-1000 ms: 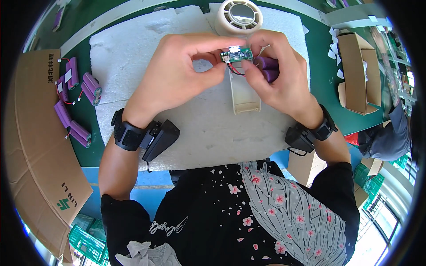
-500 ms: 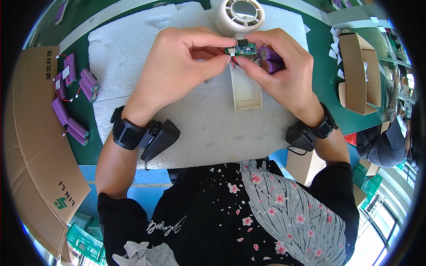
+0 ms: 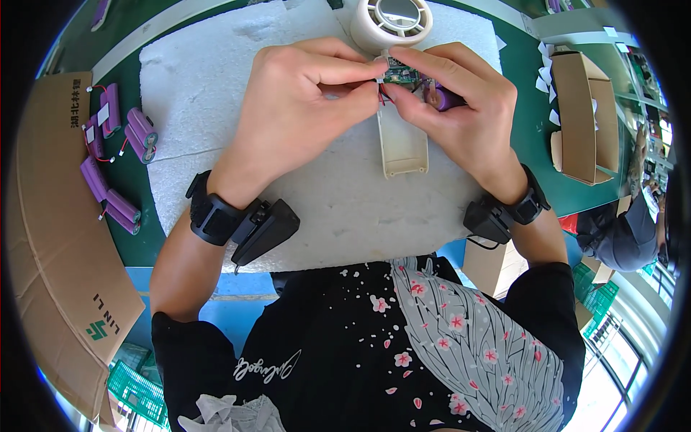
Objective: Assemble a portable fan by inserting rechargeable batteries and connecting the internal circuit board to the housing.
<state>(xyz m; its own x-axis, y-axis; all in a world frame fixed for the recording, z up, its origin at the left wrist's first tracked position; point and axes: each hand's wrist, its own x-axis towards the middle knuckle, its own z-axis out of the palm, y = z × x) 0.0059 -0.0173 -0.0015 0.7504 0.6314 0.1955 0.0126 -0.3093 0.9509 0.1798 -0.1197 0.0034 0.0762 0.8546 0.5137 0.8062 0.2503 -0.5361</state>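
**Head view: both hands pinched on a small circuit board above a fan handle**

The left hand (image 3: 299,108) is curled, its thumb and forefinger pressed together on the left end of a small green circuit board (image 3: 398,73) with thin red wires (image 3: 383,96) hanging under it. The right hand (image 3: 461,108) meets it from the other side, fingertips pinching the board's right end, while a purple battery cell (image 3: 445,98) sits tucked in its palm behind the fingers. Neither hand is spread; both are closed tight around these small parts.

The board is held just above the open cream handle shell (image 3: 401,140) of a handheld fan, whose round white fan head (image 3: 391,20) lies at the far edge of the white foam mat (image 3: 216,79).

The mat covers most of a green table (image 3: 533,79). To the left, past the mat's edge, purple battery packs (image 3: 115,162) lie in a loose group beside a flat cardboard sheet (image 3: 54,237). To the right, an open cardboard box (image 3: 583,115) stands well apart from the hands. The bare foam between the wrists and the person's body, and to the left of the left hand, is the open room.
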